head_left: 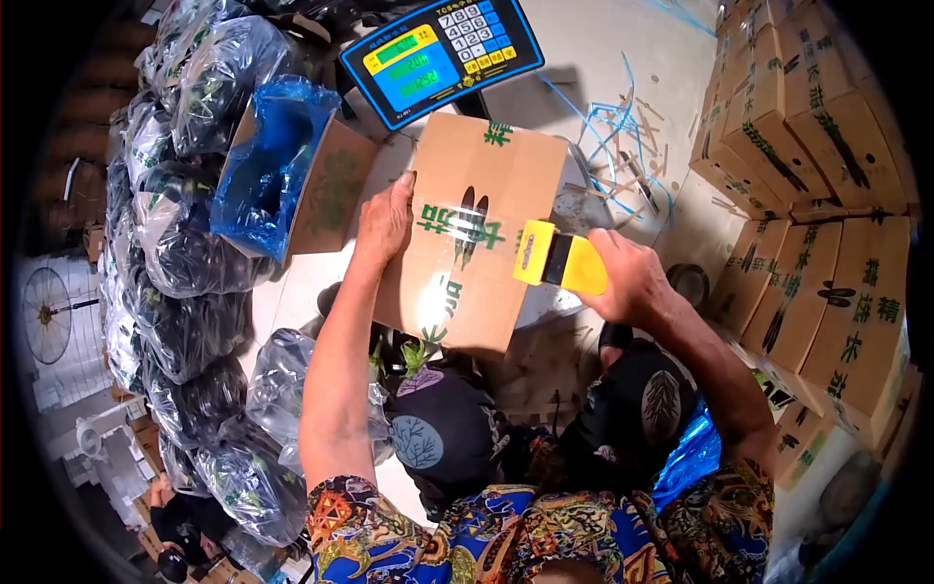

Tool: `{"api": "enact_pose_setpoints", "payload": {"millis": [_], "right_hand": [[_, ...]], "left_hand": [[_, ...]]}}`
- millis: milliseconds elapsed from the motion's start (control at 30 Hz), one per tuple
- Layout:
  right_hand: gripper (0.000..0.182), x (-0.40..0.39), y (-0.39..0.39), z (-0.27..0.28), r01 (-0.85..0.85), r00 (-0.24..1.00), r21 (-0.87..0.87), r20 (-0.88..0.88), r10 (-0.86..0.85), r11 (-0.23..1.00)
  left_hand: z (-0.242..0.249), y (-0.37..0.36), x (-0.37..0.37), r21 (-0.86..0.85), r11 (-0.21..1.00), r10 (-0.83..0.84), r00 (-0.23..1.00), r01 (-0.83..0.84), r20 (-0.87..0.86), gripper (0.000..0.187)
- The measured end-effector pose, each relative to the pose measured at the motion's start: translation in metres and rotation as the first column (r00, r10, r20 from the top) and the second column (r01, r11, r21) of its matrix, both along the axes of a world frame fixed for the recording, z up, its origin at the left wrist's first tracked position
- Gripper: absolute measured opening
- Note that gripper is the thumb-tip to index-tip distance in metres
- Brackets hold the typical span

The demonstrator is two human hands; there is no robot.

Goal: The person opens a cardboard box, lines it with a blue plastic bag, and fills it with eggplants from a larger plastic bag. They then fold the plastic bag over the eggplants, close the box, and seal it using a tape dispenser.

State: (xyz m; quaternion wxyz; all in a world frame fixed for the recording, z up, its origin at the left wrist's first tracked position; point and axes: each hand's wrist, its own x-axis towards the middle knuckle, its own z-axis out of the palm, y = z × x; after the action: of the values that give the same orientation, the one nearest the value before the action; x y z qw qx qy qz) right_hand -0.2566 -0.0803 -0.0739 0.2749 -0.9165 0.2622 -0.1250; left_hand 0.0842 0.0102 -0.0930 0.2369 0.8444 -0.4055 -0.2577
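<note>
A closed cardboard carton with green print and a dark eggplant-like picture lies tilted in front of me, on the platform of a scale. Along its left edge my left hand grips the side, thumb toward the top. In my right hand is a yellow tape dispenser with a black band, its front end against the carton's right edge. A glossy strip, like clear tape, shines along the carton's lower middle. Behind the carton stands the scale's display, lit with green digits.
Several plastic bags of dark produce are piled on the left. Beside them stands an open carton with a blue liner. Stacked printed cartons line the right. Blue strapping and scraps litter the floor. Another person is at lower left.
</note>
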Motion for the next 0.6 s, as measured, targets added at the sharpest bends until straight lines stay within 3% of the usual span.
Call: {"api": "enact_pose_setpoints", "payload": {"millis": [267,467,533,600], "right_hand": [[0.056,-0.075,-0.001,-0.085,0.079,0.995,0.047,0.059,-0.082,0.996],[0.055,-0.142,0.013,-0.128,0.209,0.968,0.007,-0.146,-0.205,0.978],[0.050,-0.137,0.015,-0.117,0.202,0.956,-0.032,-0.211,-0.204,0.979],[0.043,-0.115,0.018,-0.105,0.248,0.932,0.046,-0.283,-0.226,0.968]], "left_hand": [[0.006,-0.003,-0.004,-0.035,0.999,0.039,0.999,-0.040,-0.011,0.069],[0.003,-0.002,-0.002,-0.021,0.998,0.059,0.998,-0.059,0.011,0.070],[0.002,-0.002,-0.003,-0.062,0.996,0.067,0.998,-0.067,0.000,0.070],[0.001,-0.002,-0.007,-0.052,0.997,0.061,0.998,-0.062,-0.024,0.070]]}}
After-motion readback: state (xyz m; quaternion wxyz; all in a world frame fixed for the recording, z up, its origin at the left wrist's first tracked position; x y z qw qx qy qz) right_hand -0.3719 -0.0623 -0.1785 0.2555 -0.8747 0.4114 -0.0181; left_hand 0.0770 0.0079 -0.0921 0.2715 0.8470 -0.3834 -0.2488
